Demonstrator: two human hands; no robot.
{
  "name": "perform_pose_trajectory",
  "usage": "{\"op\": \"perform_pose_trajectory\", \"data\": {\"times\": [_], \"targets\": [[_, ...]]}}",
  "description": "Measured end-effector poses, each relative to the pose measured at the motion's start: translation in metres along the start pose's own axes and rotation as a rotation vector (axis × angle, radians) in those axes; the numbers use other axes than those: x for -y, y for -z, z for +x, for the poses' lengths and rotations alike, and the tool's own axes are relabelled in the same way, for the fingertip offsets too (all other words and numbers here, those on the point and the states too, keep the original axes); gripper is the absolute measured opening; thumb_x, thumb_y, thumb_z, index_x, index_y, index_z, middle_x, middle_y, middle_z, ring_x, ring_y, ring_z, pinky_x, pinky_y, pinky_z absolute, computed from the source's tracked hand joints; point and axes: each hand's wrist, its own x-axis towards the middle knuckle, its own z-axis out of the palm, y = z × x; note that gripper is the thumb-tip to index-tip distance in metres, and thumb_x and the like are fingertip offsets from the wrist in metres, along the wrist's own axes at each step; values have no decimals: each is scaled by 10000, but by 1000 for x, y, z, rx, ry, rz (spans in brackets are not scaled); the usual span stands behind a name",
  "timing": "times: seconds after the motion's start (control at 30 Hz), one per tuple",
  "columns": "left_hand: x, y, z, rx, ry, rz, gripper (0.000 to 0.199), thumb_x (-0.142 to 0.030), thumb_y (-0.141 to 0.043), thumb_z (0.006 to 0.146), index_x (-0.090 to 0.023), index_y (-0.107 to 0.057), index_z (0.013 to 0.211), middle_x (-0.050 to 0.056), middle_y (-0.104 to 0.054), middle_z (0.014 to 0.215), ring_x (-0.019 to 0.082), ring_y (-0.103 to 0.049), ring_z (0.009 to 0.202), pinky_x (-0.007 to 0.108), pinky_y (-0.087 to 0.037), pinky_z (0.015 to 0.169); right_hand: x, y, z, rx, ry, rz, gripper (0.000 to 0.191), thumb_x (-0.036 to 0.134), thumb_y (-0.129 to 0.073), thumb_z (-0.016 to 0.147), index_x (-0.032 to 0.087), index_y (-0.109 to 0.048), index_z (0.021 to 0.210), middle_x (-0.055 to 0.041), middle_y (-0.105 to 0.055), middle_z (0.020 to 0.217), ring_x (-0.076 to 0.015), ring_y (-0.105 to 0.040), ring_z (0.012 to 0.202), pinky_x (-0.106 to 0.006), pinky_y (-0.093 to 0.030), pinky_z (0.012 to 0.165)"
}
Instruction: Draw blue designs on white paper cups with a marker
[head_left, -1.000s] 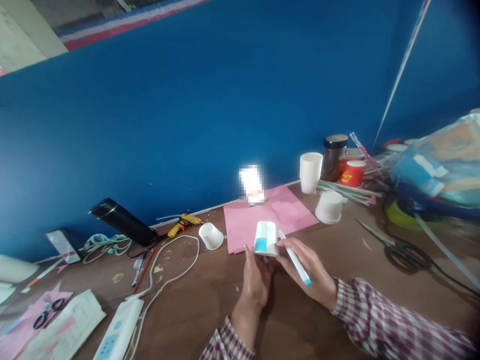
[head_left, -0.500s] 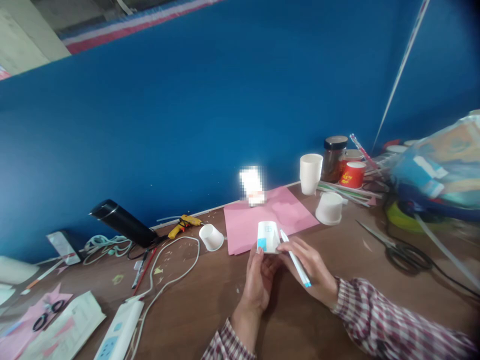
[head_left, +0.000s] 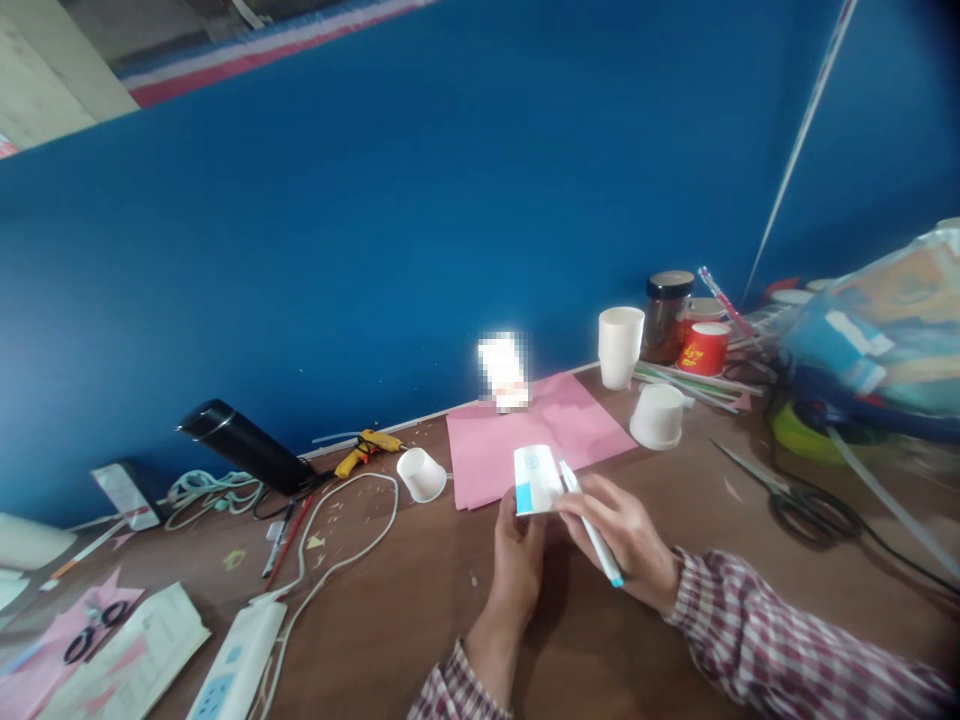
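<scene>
A white paper cup (head_left: 541,478) with a blue patch and faint blue marks on its side is held up over the near edge of the pink paper (head_left: 487,450). My left hand (head_left: 519,560) grips it from below, fingers partly hidden behind it. In my right hand (head_left: 622,530) is a white marker (head_left: 598,535) with a blue end, pointing up and left beside the cup. The fingertips of that hand are at the cup's lower right side. A bright, blurred-out object (head_left: 505,372) stands at the back of the pink paper.
White cups (head_left: 421,475) stand left and right of the paper. Large scissors (head_left: 806,505), red cups (head_left: 705,348) and a jar are at right. At left are a black bottle (head_left: 244,440), a yellow glue gun (head_left: 367,452), cables and a power strip (head_left: 240,660).
The held cup has turned slightly, and my left thumb no longer shows on its front. My right hand and the marker have shifted a little.
</scene>
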Motion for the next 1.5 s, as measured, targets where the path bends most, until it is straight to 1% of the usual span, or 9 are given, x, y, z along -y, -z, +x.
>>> {"op": "perform_pose_trajectory", "data": {"times": [0.13, 0.27, 0.43, 0.57, 0.77, 1.03, 1.23, 1.33, 1.5], "targets": [[-13, -3, -3, -70, -34, 140, 169, -324, -655, 779, -157, -636, 804, 4, -648, 695, 128, -561, 630, 238, -454, 599, 4, -3, -4, -1, 56, -6, 164, 85, -533, 852, 203, -622, 922, -27, -532, 723, -152, -521, 636, -261, -446, 571], [-20, -6, -5, -46, 2, 106, 216, -323, -650, 758, -158, -574, 641, -29, -541, 549, 100, -452, 520, 232, -395, 511, 9, -4, -4, -11, 61, 27, 162, 87, -535, 854, 216, -613, 914, -14, -527, 705, -141, -512, 617, -252, -441, 557], [-16, -4, -3, -78, -2, 2, 177, -278, -717, 677, -151, -598, 647, -14, -571, 602, 109, -472, 580, 248, -420, 582, 12, -5, -5, 9, 28, 117, 208, 96, -553, 854, 227, -591, 1011, -27, -584, 751, -160, -560, 659, -266, -474, 580], [-15, -1, 1, -27, 41, -77, 162, -288, -697, 716, -146, -625, 680, 10, -608, 634, 113, -507, 574, 247, -420, 573, 6, -6, -11, -21, -33, 209, 323, 72, -511, 872, 223, -528, 1157, -50, -631, 851, -179, -610, 755, -309, -512, 676], [-10, 6, 8, 3, 36, -118, 216, -316, -695, 743, -145, -683, 876, 82, -709, 841, 179, -633, 731, 300, -485, 693, 8, -8, -9, -104, -113, 213, 256, 96, -497, 899, 220, -558, 1114, -45, -650, 842, -159, -652, 733, -278, -543, 661], [-14, -1, 10, -62, 110, -232, 180, -258, -732, 679, -159, -681, 821, 58, -699, 777, 163, -619, 683, 277, -470, 643, 12, 4, -5, -138, -171, 209, 202, 187, -528, 909, 211, -635, 1077, -91, -710, 983, -225, -681, 891, -350, -566, 770], [-9, -1, 10, -30, 77, -218, 185, -268, -731, 693, -141, -660, 808, 19, -641, 685, 108, -542, 599, 240, -416, 593, 17, 2, -9, -195, -371, 277, 89, 243, -509, 919, 187, -573, 945, -39, -641, 738, -157, -631, 608, -256, -523, 536], [-8, 1, 8, -18, 64, -225, 220, -294, -751, 688, -150, -658, 826, 15, -634, 694, 117, -549, 627, 265, -437, 644, 21, 1, -11, -152, -354, 257, 37, 225, -527, 898, 192, -543, 903, -41, -627, 743, -160, -624, 633, -262, -510, 551], [-10, 2, 5, 6, -7, -183, 314, -374, -792, 643, -155, -666, 829, 34, -636, 718, 132, -541, 640, 278, -434, 650, 21, 6, -10, 8, -160, 194, 45, 181, -520, 867, 206, -553, 885, -25, -604, 714, -156, -593, 615, -276, -493, 565]]}}
